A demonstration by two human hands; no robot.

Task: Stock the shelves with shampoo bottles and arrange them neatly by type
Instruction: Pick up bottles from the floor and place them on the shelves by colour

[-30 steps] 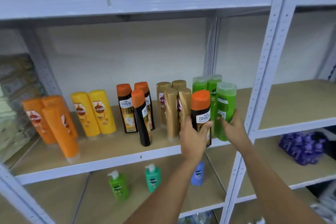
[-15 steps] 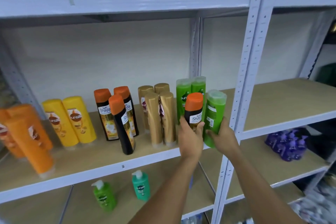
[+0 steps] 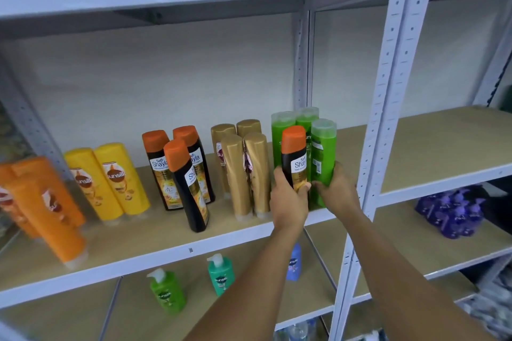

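The largest risk is judged to be toppling: the green bottle [image 3: 322, 158] is gripped by the right hand [image 3: 336, 191] and set at the shelf [image 3: 138, 246] edge, touching 2 green bottles behind [image 3: 282, 130], so a nudge could knock the cluster down. A smaller risk is misplacement: the black bottle with orange cap [image 3: 294, 158] is held by the left hand [image 3: 289, 199], fingers [image 3: 303, 186] curled round its lower body, in front of the greens and well apart from its 3 matching bottles [image 3: 177, 171]. One of those 3 is already tilted. The shelf is a pale board on a grey metal frame [image 3: 388, 91] against a white wall. Purple items, possibly bottles [image 3: 454, 210], are blurred in the right bay.
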